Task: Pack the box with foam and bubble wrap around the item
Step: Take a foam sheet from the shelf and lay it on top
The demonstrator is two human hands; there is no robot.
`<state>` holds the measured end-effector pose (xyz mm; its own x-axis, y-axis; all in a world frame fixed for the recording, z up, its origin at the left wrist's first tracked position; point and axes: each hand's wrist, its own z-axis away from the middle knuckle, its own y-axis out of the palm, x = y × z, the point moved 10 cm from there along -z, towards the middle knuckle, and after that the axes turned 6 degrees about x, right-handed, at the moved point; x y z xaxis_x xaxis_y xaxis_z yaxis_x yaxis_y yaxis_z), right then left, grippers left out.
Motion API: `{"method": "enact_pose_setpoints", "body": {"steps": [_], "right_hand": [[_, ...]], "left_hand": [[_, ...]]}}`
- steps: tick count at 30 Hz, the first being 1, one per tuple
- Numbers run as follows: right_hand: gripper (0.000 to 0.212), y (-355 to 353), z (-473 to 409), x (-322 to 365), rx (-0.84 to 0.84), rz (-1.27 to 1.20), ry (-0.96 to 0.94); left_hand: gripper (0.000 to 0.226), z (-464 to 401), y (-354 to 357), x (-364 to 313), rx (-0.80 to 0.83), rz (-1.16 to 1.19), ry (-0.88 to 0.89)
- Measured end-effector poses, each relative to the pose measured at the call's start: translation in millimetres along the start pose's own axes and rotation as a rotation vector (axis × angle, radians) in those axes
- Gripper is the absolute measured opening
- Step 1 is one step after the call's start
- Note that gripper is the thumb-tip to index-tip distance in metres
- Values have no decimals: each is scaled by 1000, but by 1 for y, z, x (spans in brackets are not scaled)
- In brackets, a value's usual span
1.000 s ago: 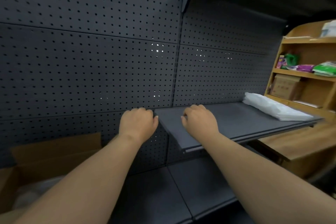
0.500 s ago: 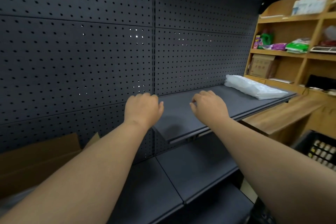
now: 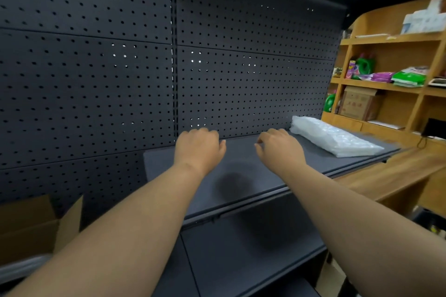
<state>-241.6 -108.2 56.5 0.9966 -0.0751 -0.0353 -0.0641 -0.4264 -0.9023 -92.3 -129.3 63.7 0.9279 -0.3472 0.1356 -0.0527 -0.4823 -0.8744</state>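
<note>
A folded stack of clear bubble wrap (image 3: 333,136) lies at the right end of a dark metal shelf (image 3: 241,181). My left hand (image 3: 199,149) and my right hand (image 3: 281,149) hover side by side over the shelf's middle, backs up, fingers loosely curled, holding nothing. The right hand is a short way left of the bubble wrap and apart from it. An open cardboard box (image 3: 29,229) stands at the lower left, with something pale and blurred at its near edge; its inside is hidden.
A dark pegboard wall (image 3: 96,79) backs the shelf, and a lower dark shelf (image 3: 253,248) sits beneath it. Wooden shelving (image 3: 386,84) with packets, bottles and a carton stands at the right, with a wooden counter (image 3: 398,176) in front.
The view has swung right and closer to the shelf. Both hands now hang over the shelf's middle, nearer the bubble wrap. The box has slid toward the left edge.
</note>
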Motion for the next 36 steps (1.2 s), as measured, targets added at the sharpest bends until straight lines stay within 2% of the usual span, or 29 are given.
{"method": "enact_pose_setpoints", "body": {"steps": [8,16,26,36], "right_hand": [[31,21,-28,-69,1,-18,-43],[31,43,-39,-107,11,-29,-6],[33,49,-46,-164,43,15,129],[32,45,-64,-279,19,6,316]], "left_hand": [[41,-42,17,-58,22,-2,-75],[41,-60,36,-88,45,-2,-48],[39,-87,51,-121,49,33,64],[41,-127,74,-184,80,72,105]]}}
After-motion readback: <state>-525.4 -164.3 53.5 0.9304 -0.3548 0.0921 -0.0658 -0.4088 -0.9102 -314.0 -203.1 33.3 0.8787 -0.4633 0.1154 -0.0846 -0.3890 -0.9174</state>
